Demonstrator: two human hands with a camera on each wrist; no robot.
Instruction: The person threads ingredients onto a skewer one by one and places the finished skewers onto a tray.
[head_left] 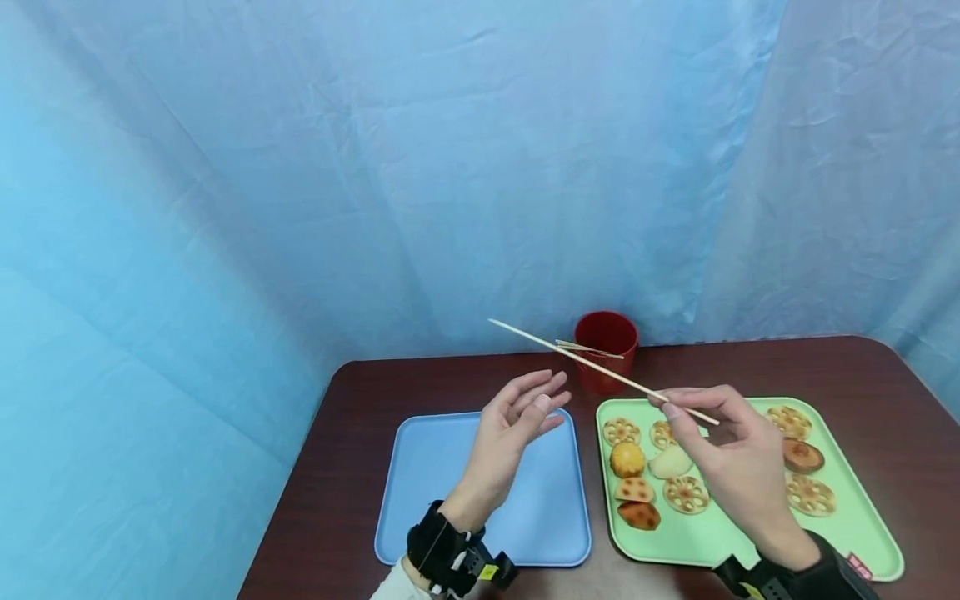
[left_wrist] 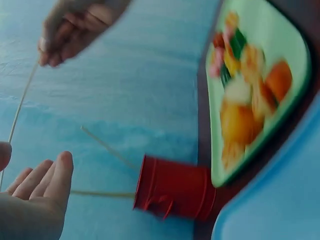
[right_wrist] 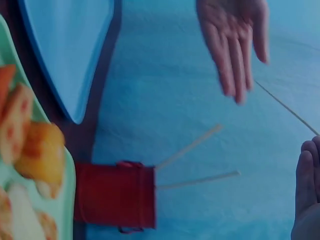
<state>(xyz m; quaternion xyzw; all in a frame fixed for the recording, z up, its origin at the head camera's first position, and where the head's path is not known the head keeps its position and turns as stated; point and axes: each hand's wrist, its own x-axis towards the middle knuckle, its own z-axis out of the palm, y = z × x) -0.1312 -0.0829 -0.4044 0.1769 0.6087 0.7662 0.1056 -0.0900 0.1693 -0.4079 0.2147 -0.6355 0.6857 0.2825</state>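
In the head view my right hand (head_left: 738, 467) pinches a thin wooden skewer (head_left: 525, 336) near one end, above the green tray (head_left: 720, 546). The skewer slants up leftward past a red cup (head_left: 600, 382). My left hand (head_left: 506, 442) hovers over the blue tray (head_left: 551, 533), its fingers extended and nothing gripped. In the right wrist view the left hand (right_wrist: 235, 45) lies close to the far part of the skewer (right_wrist: 285, 106); contact cannot be told. The left wrist view shows the right hand (left_wrist: 80, 30) with thumb and fingers together on the skewer (left_wrist: 22, 100).
Lotus root slices (head_left: 686, 495), a yellow ball (head_left: 627, 459), a brown mushroom-like slice (head_left: 802, 456) and other food pieces lie on the green tray. More skewers (right_wrist: 192, 145) stick out of the red cup at the back. A blue curtain (head_left: 480, 167) hangs behind the dark table (head_left: 330, 533).
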